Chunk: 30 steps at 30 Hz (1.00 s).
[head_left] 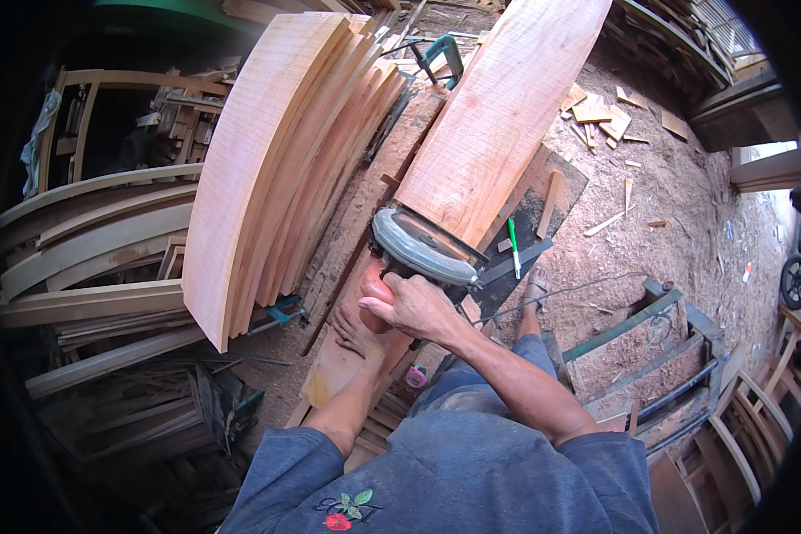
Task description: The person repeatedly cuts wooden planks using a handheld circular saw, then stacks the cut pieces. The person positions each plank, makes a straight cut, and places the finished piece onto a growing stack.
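Right arm reaching up from lower right, right hand [423, 307] closed on the orange-red body of a power tool [425, 252] with a rounded grey rim; tool sits at the near end of a smooth, pale pinkish, straight-grained board [498, 116]. Left forearm angled inward, left hand [358, 336] flat, fingers spread on wood just beside the tool. Curved planks [267, 160] stacked left; sawdust-covered floor [676, 214].
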### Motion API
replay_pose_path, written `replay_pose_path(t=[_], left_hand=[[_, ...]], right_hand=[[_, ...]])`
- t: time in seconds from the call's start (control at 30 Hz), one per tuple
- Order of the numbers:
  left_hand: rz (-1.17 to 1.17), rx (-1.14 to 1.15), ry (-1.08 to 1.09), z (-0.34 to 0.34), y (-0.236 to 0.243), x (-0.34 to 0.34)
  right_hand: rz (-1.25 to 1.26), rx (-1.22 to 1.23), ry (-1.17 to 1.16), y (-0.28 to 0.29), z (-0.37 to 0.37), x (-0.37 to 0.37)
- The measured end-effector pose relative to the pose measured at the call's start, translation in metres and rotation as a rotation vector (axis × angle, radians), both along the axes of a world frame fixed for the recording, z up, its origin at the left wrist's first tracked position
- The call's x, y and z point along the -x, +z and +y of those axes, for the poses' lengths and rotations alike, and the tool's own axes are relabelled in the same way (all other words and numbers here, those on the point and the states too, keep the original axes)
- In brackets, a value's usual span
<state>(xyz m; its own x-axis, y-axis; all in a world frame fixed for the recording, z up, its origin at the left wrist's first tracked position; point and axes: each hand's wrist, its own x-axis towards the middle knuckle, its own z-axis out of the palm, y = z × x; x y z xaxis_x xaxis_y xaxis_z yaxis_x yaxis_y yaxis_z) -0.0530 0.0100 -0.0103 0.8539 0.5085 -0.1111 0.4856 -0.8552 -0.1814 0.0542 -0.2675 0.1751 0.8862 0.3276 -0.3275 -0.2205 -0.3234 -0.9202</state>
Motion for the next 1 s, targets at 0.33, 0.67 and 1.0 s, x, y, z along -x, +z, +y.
replay_pose_path(t=[0.33,0.67,1.0], left_hand=[[-0.049,-0.008,-0.007,0.003,-0.016,0.008],[-0.089,0.084,0.049,-0.010,0.004,-0.001],[-0.112,0.007,-0.038,0.017,-0.037,0.015]], right_hand=[[-0.031,-0.024,-0.017,0.001,0.005,-0.008],[-0.060,0.005,-0.029,0.000,0.020,-0.023],[-0.083,-0.028,-0.041,-0.005,0.041,-0.046]])
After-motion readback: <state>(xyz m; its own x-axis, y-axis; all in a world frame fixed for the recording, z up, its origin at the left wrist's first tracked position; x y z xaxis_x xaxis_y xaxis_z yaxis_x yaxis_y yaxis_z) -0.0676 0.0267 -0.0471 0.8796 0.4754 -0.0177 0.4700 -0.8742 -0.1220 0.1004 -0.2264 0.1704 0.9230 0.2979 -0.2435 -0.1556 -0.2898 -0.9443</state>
